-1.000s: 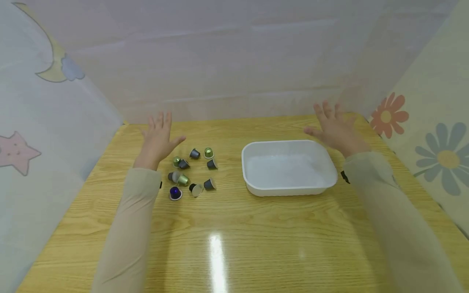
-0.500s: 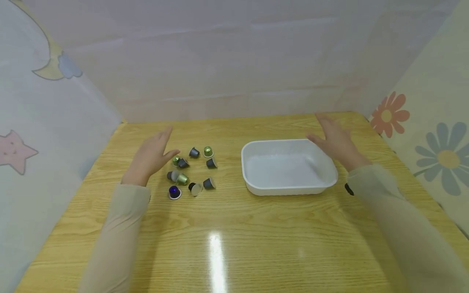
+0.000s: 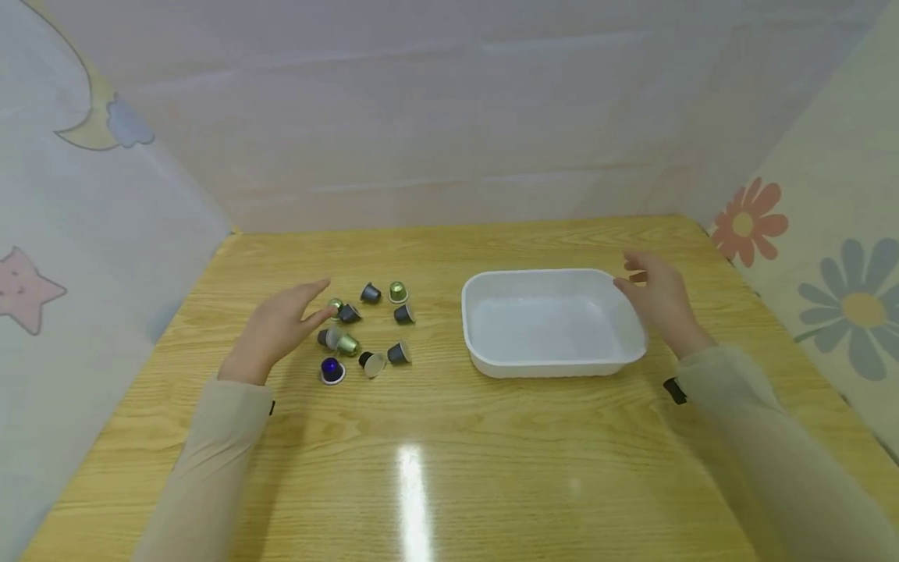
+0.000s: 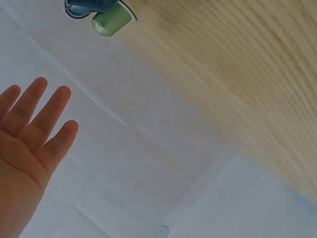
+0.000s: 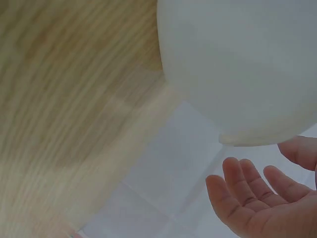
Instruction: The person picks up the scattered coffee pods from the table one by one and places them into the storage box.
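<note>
At the left of the head view, my left hand [image 3: 270, 332] hovers beside a loose group of coffee capsules, its fingers extended and holding nothing. Its thumb tip overlaps a green capsule [image 3: 336, 305]; contact cannot be told. Nearby lie a blue-purple capsule [image 3: 331, 369], a light green capsule [image 3: 347, 345] and several dark grey ones, such as the grey capsule [image 3: 370, 293]. In the left wrist view a green capsule [image 4: 112, 21] shows at the top. My right hand [image 3: 660, 304], fingers loosely bent, is by the right end of a white plastic tub [image 3: 541, 370]. The right wrist view shows its thumb near the rim.
The wooden table [image 3: 492, 453] carries the capsules at left and the tub right of centre. A pale cloth wall [image 3: 449, 117] stands behind the table, with printed side sheets at left and right. Dark bands show at both wrists.
Both hands have lowered toward the table. The left one has drawn back and left, its fingers turning toward the capsules; the right has come down beside the tub's end, its spread fingers bending.
</note>
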A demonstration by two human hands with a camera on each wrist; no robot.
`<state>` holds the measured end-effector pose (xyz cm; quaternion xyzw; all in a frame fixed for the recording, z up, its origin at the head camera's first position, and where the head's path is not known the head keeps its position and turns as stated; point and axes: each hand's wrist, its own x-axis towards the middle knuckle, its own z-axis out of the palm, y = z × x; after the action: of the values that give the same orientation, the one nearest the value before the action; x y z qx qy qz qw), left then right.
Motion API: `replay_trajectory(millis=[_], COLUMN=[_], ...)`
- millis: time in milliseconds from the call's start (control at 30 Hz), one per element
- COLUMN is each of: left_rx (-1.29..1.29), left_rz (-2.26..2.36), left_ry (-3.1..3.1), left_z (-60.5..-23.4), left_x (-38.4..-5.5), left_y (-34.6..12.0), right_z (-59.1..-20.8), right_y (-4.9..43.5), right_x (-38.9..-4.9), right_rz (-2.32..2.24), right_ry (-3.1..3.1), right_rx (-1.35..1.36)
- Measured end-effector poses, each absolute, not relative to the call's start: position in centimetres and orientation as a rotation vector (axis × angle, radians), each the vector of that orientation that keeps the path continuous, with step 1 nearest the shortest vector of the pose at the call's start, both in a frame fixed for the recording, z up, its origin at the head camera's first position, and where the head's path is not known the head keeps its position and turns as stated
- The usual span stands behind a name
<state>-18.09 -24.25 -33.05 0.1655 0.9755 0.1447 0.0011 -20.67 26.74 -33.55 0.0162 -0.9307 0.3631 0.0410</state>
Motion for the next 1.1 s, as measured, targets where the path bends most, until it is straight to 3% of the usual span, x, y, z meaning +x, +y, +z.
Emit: replay_trajectory(millis=[500,1100], left_rx=[0.421,0.328], left_rz=[0.903,1.023], left_ry=[2.919,2.905], left_z=[-34.9,-36.1], left_x=[-16.1,-13.4], left_y=[-24.7,-25.2], right_z=[-35.1,-35.3], right_y=[28.6,30.1], right_x=[-20.0,-20.9], right_rz=[1.293,1.844], right_ry=[-2.925,-2.895], right_rx=[-0.106,-0.274])
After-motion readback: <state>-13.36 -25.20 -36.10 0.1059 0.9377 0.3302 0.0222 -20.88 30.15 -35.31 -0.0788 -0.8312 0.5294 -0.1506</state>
